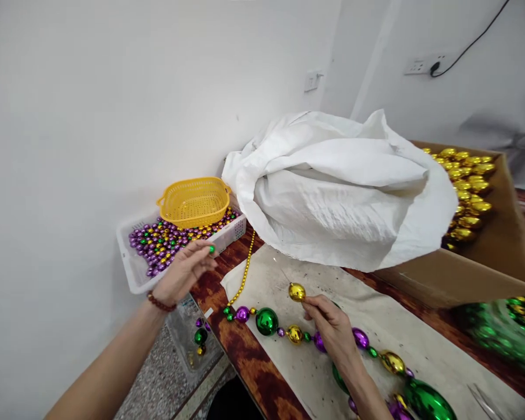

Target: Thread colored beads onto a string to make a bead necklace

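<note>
Between the thumb and fingertips of my left hand [186, 269] is a small green bead [212, 249], held up beside the white basket of small beads. My right hand [330, 324] pinches a shiny gold bead [297, 291] over the cloth. A thin wire or needle seems to stick out from that bead toward the upper left. Below my right hand lies a string of beads in several sizes, with a large green bead [266, 321], a purple bead [242, 314] and a second gold bead [294, 333]. A strand of tiny gold beads [247, 271] runs up from its left end.
A white basket [133, 280] of small mixed beads carries a yellow basket [194, 203]. Behind the pale cloth [262, 274] slumps a white sack [332, 198]. At right stand a cardboard box [476, 271] of gold beads and green beads [494, 332]. Scissors-like metal [483, 399] lies at lower right.
</note>
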Demonstrator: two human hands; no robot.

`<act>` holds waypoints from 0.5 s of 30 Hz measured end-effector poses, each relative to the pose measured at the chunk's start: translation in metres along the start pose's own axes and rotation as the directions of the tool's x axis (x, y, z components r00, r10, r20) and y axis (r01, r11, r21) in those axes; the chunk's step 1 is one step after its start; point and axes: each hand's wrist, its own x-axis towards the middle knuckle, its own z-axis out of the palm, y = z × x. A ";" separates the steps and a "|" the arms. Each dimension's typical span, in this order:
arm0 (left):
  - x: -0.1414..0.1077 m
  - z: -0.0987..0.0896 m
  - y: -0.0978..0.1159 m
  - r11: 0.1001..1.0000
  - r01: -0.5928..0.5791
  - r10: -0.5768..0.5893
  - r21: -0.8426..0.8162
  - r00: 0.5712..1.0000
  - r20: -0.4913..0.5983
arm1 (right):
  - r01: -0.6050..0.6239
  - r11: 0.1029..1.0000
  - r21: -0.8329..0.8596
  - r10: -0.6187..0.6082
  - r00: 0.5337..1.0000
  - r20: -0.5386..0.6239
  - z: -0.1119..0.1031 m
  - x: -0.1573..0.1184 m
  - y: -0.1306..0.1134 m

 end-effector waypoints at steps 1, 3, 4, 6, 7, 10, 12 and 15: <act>-0.006 0.019 -0.008 0.992 0.069 -0.060 -0.107 0.995 0.080 | 0.029 1.000 -0.009 -0.029 1.000 0.007 0.000 0.000 -0.001; -0.010 0.053 -0.026 0.951 0.181 -0.136 -0.249 0.973 0.188 | 0.078 0.997 -0.021 -0.077 0.997 0.022 0.000 -0.001 -0.003; -0.010 0.067 -0.034 0.929 0.220 -0.158 -0.296 0.963 0.219 | 0.096 0.995 -0.025 -0.095 0.995 0.029 0.000 -0.002 -0.005; -0.007 0.088 -0.047 0.893 0.265 -0.178 -0.365 0.951 0.254 | 0.117 0.992 -0.038 -0.115 0.992 0.048 -0.002 -0.004 -0.007; -0.005 0.095 -0.051 0.878 0.277 -0.182 -0.390 0.948 0.263 | 0.124 0.991 -0.049 -0.122 0.991 0.055 -0.004 -0.005 -0.008; 0.001 0.106 -0.059 0.846 0.303 -0.194 -0.438 0.942 0.275 | 0.148 0.984 -0.098 -0.142 0.988 0.065 -0.009 -0.007 -0.011; 0.002 0.109 -0.061 0.835 0.312 -0.202 -0.453 0.940 0.276 | 0.158 0.980 -0.125 -0.151 0.986 0.066 -0.011 -0.008 -0.011; 0.004 0.111 -0.064 0.831 0.307 -0.196 -0.464 0.942 0.272 | 0.153 0.978 -0.140 -0.145 0.987 0.064 -0.012 -0.009 -0.010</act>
